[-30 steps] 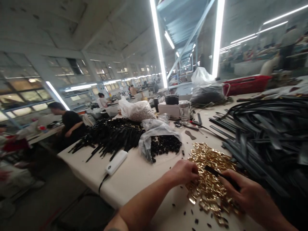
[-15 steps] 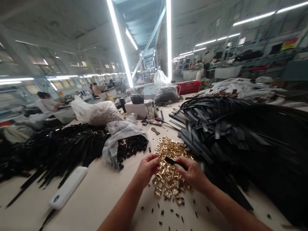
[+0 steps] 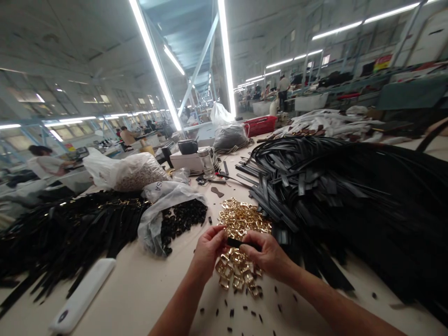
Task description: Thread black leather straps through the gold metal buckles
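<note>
Moved since the earlier frame: flat black strap brought across to the left hand, closing the gap at its end; whole view swung slightly rightward. Strap held above a loose pile of gold rectangular metal buckles by the right hand, thumb and fingers clamped on it. Left fingertips drawn close together at the strap's end; impossible to tell whether clamped on it or on something hidden between.

Possible faults, largest first: sliding of the tall heap of glossy black straps onto the buckles, from the right forearm catching loose ends; scattering of the gold pile, from a wrist dipping too low; misalignment at the strap's end, from a limp strip bending or fingertips masking the end.

Surroundings, by decreasing size: cream flat tabletop beneath all; spread of thin black strips with gold glints at left; translucent white plastic bag of pale pieces; open translucent plastic bag of small black pieces; white oblong device at near left; clear glass jar beyond the pile; scattered small black bits between the forearms. In the way: heap crowding the right hand; open bag near the left; bits underfoot of any wrist set down.
</note>
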Available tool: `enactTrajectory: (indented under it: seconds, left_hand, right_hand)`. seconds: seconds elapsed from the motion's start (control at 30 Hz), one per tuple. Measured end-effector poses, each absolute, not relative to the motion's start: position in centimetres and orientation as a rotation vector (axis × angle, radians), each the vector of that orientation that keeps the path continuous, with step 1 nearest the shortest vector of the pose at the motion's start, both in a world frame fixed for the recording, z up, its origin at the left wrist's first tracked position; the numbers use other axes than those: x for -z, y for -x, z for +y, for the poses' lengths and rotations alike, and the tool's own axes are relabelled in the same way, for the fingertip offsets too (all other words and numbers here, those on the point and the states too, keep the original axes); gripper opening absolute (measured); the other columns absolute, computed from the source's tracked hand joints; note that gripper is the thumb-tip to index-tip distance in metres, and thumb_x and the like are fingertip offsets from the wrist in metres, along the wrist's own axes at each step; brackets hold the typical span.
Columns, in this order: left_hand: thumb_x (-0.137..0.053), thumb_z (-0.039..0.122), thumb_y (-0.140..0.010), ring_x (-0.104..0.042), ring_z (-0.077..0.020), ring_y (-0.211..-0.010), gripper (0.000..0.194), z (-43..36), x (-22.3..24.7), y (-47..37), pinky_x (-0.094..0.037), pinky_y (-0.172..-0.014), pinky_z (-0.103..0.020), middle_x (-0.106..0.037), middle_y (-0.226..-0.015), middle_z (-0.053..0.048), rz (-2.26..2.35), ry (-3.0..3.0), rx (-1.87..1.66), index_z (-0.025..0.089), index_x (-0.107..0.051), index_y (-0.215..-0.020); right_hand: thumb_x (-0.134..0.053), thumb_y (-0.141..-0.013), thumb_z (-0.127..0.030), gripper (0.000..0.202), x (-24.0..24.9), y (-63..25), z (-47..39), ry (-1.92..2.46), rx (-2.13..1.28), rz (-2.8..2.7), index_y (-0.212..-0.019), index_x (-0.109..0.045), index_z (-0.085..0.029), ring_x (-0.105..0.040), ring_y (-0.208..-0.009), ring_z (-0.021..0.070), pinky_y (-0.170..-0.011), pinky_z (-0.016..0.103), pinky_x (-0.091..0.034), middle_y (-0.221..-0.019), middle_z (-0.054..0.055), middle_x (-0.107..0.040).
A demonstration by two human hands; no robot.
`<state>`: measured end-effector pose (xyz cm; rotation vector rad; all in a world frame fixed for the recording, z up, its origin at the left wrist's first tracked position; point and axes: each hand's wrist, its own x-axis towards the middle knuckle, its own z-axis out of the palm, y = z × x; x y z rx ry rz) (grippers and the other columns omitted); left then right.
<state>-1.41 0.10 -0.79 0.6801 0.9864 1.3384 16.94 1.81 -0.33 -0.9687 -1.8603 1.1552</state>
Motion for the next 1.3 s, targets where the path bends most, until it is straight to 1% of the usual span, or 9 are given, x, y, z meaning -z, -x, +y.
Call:
enactTrajectory:
  seconds: [0.13,0.3,0.43,0.5,0.63,0.83,1.0,1.2,1.3]
  left_hand:
    - [-0.080,0.030,-0.067,-0.062,-0.0106,-0.063,0.027,0.03,1.03,1.04,-0.047,-0.057,-0.018,-0.068,-0.073,-0.003,0.937,-0.648,-1.332,0.012,-0.066,-0.083]
    - [-0.085,0.028,-0.060,-0.062,-0.0084,-0.062,0.033,0.03,0.77,1.04,-0.046,-0.051,-0.013,-0.069,-0.077,-0.002,0.985,-0.541,-1.342,0.013,-0.066,-0.082]
    - [-0.087,0.028,-0.057,-0.064,-0.0092,-0.064,0.034,-0.05,0.40,0.91,-0.049,-0.052,-0.013,-0.069,-0.077,-0.002,1.019,-0.500,-1.370,0.012,-0.067,-0.080]
    - [-0.087,0.026,-0.058,-0.066,-0.0106,-0.066,0.036,-0.07,0.36,0.88,-0.050,-0.054,-0.015,-0.070,-0.079,-0.003,1.016,-0.490,-1.372,0.013,-0.067,-0.084]
    - [-0.085,0.022,-0.061,-0.067,-0.0114,-0.071,0.044,0.00,0.65,0.97,-0.052,-0.060,-0.016,-0.072,-0.087,-0.005,0.981,-0.474,-1.372,0.017,-0.066,-0.101]
    - [-0.082,0.024,-0.066,-0.067,-0.0125,-0.076,0.025,0.16,1.25,0.93,-0.053,-0.072,-0.019,-0.072,-0.083,-0.005,0.915,-0.544,-1.394,0.013,-0.067,-0.082]
    - [-0.085,0.026,-0.061,-0.066,-0.0112,-0.072,0.027,0.11,1.06,0.58,-0.052,-0.071,-0.019,-0.071,-0.078,-0.002,0.935,-0.549,-1.409,0.013,-0.068,-0.076]
    - [-0.081,0.028,-0.067,-0.066,-0.0141,-0.078,0.023,-0.11,0.79,0.46,-0.052,-0.078,-0.024,-0.071,-0.082,-0.005,0.905,-0.584,-1.390,0.012,-0.068,-0.078]
    - [-0.082,0.027,-0.065,-0.065,-0.0134,-0.074,0.023,-0.19,0.74,0.47,-0.051,-0.074,-0.023,-0.070,-0.081,-0.005,0.929,-0.576,-1.378,0.012,-0.068,-0.076]
  right_hand:
    - [-0.054,-0.080,-0.026,0.016,0.23,-16.52,1.33,0.999,-1.107,-1.899,-0.066,-0.056,-0.018,-0.045,-0.051,0.0097,-0.049,0.021,-0.034,-0.058,-0.004,-0.051]
    - [-0.054,-0.080,-0.027,0.018,0.30,-16.47,1.45,1.051,-1.035,-1.882,-0.064,-0.053,-0.019,-0.044,-0.053,0.0102,-0.050,0.021,-0.034,-0.057,-0.004,-0.051]
    - [-0.053,-0.080,-0.029,0.018,0.43,-16.51,1.61,1.080,-1.028,-1.876,-0.065,-0.053,-0.019,-0.044,-0.053,0.0104,-0.050,0.021,-0.034,-0.057,-0.004,-0.050]
    - [-0.053,-0.080,-0.029,0.019,0.49,-16.49,1.64,1.086,-1.012,-1.876,-0.064,-0.053,-0.019,-0.045,-0.054,0.0109,-0.051,0.021,-0.035,-0.058,-0.004,-0.050]
    - [-0.053,-0.080,-0.028,0.018,0.63,-16.45,1.66,1.101,-1.008,-1.874,-0.064,-0.054,-0.019,-0.046,-0.055,0.0110,-0.051,0.021,-0.035,-0.058,-0.004,-0.051]
    - [-0.053,-0.081,-0.028,0.018,0.48,-16.46,1.51,1.105,-0.963,-1.890,-0.065,-0.054,-0.018,-0.046,-0.055,0.0113,-0.052,0.021,-0.036,-0.059,-0.003,-0.052]
    - [-0.054,-0.080,-0.028,0.018,0.47,-16.44,1.48,1.128,-0.936,-1.897,-0.065,-0.055,-0.018,-0.047,-0.055,0.0112,-0.052,0.021,-0.036,-0.058,-0.003,-0.053]
    - [-0.053,-0.081,-0.028,0.017,0.99,-16.50,1.71,1.156,-0.925,-1.905,-0.067,-0.056,-0.019,-0.048,-0.055,0.0114,-0.054,0.022,-0.036,-0.059,-0.003,-0.054]
    - [-0.053,-0.082,-0.028,0.018,0.91,-16.53,1.73,1.152,-0.914,-1.901,-0.067,-0.056,-0.019,-0.049,-0.056,0.0116,-0.055,0.022,-0.037,-0.060,-0.003,-0.054]
